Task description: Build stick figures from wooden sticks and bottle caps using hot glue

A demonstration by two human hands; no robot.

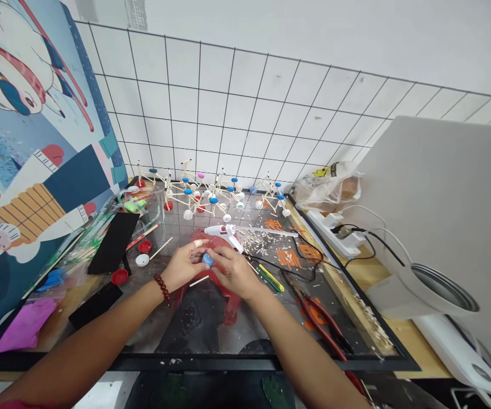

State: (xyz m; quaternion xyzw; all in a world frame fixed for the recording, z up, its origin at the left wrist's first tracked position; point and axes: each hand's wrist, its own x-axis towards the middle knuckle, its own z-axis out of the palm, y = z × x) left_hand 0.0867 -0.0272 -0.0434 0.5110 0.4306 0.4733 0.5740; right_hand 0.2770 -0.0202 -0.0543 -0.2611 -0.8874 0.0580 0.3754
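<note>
My left hand [184, 264] and my right hand [233, 272] meet over the middle of the glass-topped table [271, 341]. Between their fingertips sits a small blue bottle cap [208, 259], pinched from both sides. A beaded bracelet [162, 287] circles my left wrist. Just beyond my fingers lies a white glue gun [225, 231] on a red plastic sheet [198, 237]. A thin wooden stick [198, 280] lies on the table under my hands.
Several stick-and-cap models [205, 196] stand along the tiled wall. Red caps [119, 276] and a white cap [142, 260] lie left, by black sheets [113, 241]. Red-handled pliers [322, 318], a yellow-green cutter [271, 278], a power strip [334, 230] and cables sit right.
</note>
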